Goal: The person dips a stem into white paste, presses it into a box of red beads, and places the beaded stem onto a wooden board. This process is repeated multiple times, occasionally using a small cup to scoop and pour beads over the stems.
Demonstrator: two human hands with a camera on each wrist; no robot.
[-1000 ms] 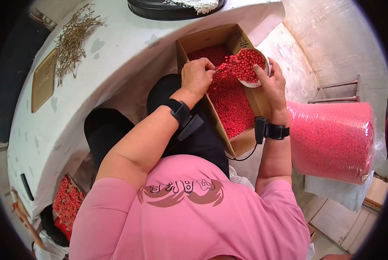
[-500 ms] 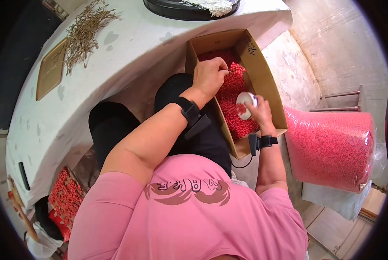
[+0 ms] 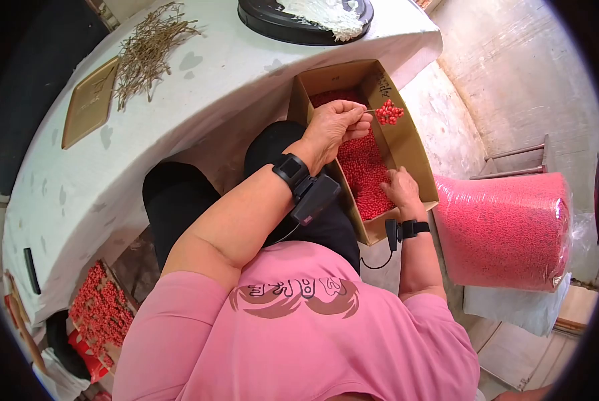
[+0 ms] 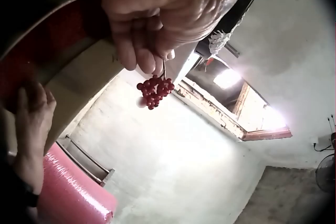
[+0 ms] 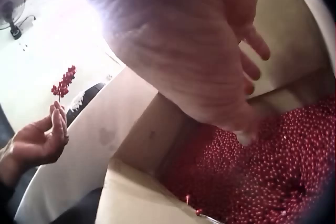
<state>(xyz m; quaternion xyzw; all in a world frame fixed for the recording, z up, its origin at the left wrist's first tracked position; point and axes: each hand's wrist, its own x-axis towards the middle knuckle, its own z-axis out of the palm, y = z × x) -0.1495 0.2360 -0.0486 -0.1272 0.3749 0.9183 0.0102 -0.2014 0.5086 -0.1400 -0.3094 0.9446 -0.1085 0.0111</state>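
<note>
My left hand [image 3: 334,128] pinches the thin stem of a sprig of red berries [image 3: 389,113] between thumb and fingertips. The round cluster sticks out beyond the fingers, over the far side of a cardboard box [image 3: 413,144]. Inside that box lies a deep layer of small red berries [image 5: 294,155]. My right hand [image 3: 401,189] is low inside the near end of the box, just over the loose berries. In the right wrist view its fingers [image 5: 257,43] are apart and loosely bent, with nothing seen between them.
To the right stands a big clear plastic bag [image 3: 506,230] packed with red berries. The white table [image 3: 199,100] holds a brown tray [image 3: 91,103], a heap of dry stems [image 3: 149,57] and a black round tray [image 3: 266,27] with white stuff. More red sprigs [image 3: 102,311] lie lower left.
My right hand tipped a white cup of berries into the box and has let go of it; the cup is out of sight. My left hand has raised the sprig away to the right.
</note>
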